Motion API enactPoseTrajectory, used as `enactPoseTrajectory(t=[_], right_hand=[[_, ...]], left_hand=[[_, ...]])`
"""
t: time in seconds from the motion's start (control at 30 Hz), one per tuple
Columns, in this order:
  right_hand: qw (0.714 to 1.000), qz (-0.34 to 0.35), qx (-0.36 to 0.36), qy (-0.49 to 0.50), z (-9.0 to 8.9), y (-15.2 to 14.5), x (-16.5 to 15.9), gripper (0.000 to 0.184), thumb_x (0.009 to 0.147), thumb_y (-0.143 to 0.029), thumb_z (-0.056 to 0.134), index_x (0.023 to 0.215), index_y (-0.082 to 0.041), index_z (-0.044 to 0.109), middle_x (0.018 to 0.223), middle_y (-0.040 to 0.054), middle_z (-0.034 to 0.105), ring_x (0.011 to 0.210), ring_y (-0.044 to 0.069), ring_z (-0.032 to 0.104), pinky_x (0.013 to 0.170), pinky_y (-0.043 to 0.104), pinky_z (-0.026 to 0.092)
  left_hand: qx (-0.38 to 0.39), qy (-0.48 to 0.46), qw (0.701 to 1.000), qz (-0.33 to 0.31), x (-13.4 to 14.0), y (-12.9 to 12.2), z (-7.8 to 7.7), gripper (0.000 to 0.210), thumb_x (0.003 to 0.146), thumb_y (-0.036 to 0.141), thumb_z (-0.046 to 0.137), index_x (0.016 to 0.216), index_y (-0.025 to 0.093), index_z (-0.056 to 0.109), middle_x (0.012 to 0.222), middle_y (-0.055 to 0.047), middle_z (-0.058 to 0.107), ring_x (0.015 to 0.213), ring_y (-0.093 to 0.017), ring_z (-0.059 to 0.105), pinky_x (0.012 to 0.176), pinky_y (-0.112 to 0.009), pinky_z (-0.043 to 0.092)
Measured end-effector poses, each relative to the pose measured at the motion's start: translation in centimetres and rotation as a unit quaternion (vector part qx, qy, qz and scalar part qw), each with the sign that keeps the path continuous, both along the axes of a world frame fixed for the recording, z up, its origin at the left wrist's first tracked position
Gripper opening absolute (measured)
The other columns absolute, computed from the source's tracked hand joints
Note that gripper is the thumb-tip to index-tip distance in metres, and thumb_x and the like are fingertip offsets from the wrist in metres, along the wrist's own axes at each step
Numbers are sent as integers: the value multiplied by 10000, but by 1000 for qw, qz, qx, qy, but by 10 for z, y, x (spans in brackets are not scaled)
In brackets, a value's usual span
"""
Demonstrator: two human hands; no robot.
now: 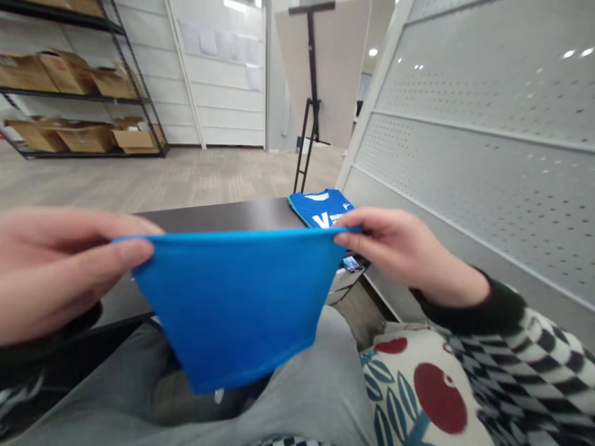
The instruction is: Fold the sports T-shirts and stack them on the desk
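A plain blue piece of folded fabric point(242, 303) hangs stretched between my two hands, above my lap. My left hand point(69, 266) pinches its upper left corner between thumb and fingers. At the upper right corner, my right hand point(390, 238) has thumb and forefinger closed on the cloth. The top edge is pulled taut and nearly level, while the lower part hangs free. Just behind my right hand lies a stack of folded blue T-shirts point(320, 207) with white print, on the dark table. The fabric hides part of the table.
The dark table point(209, 215) stands in front of me, with a phone-like device point(352, 264) near its right end. A patterned cushion point(418, 384) lies by my right side. A perforated white panel point(488, 136) rises at right. Further back are an easel point(312, 74) and shelves with cardboard boxes point(88, 136).
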State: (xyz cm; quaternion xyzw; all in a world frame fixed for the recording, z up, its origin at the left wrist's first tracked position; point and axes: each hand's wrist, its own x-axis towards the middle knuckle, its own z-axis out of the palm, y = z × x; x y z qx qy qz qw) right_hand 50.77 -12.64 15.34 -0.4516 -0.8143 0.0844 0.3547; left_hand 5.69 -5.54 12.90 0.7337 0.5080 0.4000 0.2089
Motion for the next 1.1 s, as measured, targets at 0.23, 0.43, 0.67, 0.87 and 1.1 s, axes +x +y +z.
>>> enactPoseTrajectory(t=[0.23,0.43,0.67,0.87,1.1], right_hand=[[986,-164,9,-5,101,182,72,489,1085,-406,683,1232,49,785,970,21,771,949,166,790,847,342,568],[971,-231,37,38,137,236,147,440,1117,-334,667,1271,77,705,1159,164,825,836,38,718,751,196,520],[940,-339,-37,-7,-14,176,246,231,1029,-257,783,1212,-133,853,883,82,834,732,199,769,776,366,656],[949,-295,-68,-92,-196,111,272,265,987,-244,640,1122,-217,866,1245,141,865,1178,335,821,1112,521,641],[956,-273,-8,-106,-218,103,277,339,1077,-335,537,1238,-207,807,1356,175,825,1290,333,781,1172,521,608]], left_hand=[[85,-148,976,-137,156,136,99,624,1050,460,736,1319,-103,713,1082,-62,838,1160,-282,814,1025,-529,602],[77,-168,962,-201,260,213,116,740,1095,498,445,1468,-119,613,1378,-140,782,1265,-258,758,947,-386,562],[108,-104,955,-256,344,184,-44,286,1031,429,826,1046,158,916,1088,-79,895,997,-229,833,922,-379,653],[83,68,947,-301,374,126,-192,157,1055,328,792,1046,256,932,1153,-59,894,1121,-265,809,1065,-417,625],[115,112,943,-291,371,121,-194,233,1108,366,713,1113,269,925,1224,-62,877,1181,-282,778,1076,-426,605]])
